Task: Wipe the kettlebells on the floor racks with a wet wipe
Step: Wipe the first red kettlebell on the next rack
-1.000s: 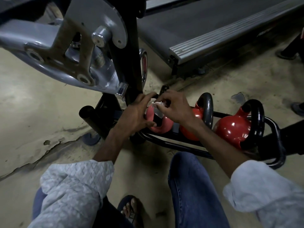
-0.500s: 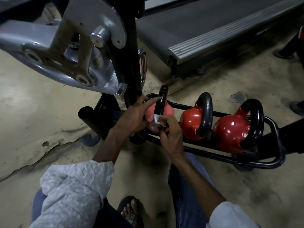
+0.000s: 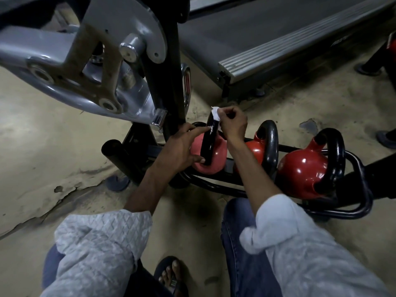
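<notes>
The right hand (image 3: 234, 123) is closed in a pinch on a small white wet wipe (image 3: 215, 113), thumb and fingertips bunched around it, and it holds the wipe against the top of the black handle (image 3: 210, 140) of the pink kettlebell (image 3: 216, 155). The wipe sticks out to the left of the fingers, partly over the handle's upper curve. The left hand (image 3: 182, 146) lies spread on the left side of the same kettlebell, with its forefinger stretched straight to touch the handle and its thumb pressed near the foot of the handle; its other fingers are hidden behind the hand. The pink kettlebell sits at the left end of a low black tube rack (image 3: 347, 213) on the concrete floor (image 3: 42, 146). To its right in the rack stand a red kettlebell (image 3: 256, 150), partly behind the right forearm, and then a larger red kettlebell (image 3: 300, 172), both with glossy black handles. Just left of the rack rises a black upright of a grey exercise machine (image 3: 64, 50), and a treadmill (image 3: 278, 28) lies beyond. Both arms wear pale quilted sleeves pushed up the forearms; a knee in blue jeans (image 3: 240, 221) and a foot in a sandal (image 3: 171, 275) show near the bottom edge.
</notes>
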`<state>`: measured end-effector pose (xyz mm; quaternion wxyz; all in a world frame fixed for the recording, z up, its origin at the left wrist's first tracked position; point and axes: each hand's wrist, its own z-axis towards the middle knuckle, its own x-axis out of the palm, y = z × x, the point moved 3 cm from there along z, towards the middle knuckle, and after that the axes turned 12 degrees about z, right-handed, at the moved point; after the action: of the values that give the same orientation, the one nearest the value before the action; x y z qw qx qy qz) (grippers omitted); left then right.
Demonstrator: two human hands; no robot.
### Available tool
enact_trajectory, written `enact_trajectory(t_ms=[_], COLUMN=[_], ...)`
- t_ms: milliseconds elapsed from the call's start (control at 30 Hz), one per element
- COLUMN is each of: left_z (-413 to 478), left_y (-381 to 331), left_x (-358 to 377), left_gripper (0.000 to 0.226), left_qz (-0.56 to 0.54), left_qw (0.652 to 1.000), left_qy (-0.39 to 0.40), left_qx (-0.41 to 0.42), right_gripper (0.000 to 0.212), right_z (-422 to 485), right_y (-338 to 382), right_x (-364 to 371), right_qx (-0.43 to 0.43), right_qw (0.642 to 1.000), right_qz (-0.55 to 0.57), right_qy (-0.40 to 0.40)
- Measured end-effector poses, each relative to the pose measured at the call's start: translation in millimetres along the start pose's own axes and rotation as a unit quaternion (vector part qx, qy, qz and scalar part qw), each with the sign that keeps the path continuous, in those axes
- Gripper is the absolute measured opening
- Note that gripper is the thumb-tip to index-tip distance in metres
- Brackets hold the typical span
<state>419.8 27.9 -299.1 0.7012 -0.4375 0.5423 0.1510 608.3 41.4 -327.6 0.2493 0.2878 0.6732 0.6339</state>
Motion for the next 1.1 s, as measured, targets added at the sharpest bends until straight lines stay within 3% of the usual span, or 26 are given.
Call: enact_trajectory(t_ms=[133,367,500,567,633,833,1000,1100], left_z=[2.0,4.6,3.3,2.7,2.7,4.0,3.5,3.6], left_y=[1.8,0.2,-2.2,-3.7,-4.9,-13.2,-12.8,-13.5], left_x=[-0.5,-3.0,-4.3,-5.8,-7.5,-12.0,-12.1,-11.7], left_gripper=[0.098,0.098,0.097,0.096,0.096,0.097,0.097,0.096], left_qz=[0.002,0.007,0.0,0.001,0.006,0.04,0.043,0.042], left_qw=[1.0,1.0,1.0,1.0,1.0,0.999,0.999,0.999], left_qy=[0.004,0.001,-0.002,-0.001,-0.004,-0.006,-0.008,-0.013], left_qx=[-0.003,-0.005,-0.004,-0.006,-0.006,-0.006,-0.005,-0.001], right_gripper=[0.015,0.027,0.024,0.009,0.024,0.028,0.018,0.028], right_z=[35.5,-3.1,-6.5,-4.2,0.3,-24.4,-45.7,-66.0], right_y=[-23.7,-16.4,-22.9,-29.8,-39.6,-7.5,-7.0,-19.3], right_x=[2.1,-2.6,1.1,8.3,15.9,7.6,-10.8,-22.6], right_qx=[0.091,0.077,0.2,0.267,0.301,0.295,0.27,0.263], right_qw=[0.995,0.995,0.974,0.957,0.942,0.933,0.957,0.957], right_qz=[0.017,0.015,0.073,0.105,0.15,0.201,0.05,-0.01], right_qy=[0.026,-0.057,-0.074,-0.048,-0.017,0.047,0.1,0.126])
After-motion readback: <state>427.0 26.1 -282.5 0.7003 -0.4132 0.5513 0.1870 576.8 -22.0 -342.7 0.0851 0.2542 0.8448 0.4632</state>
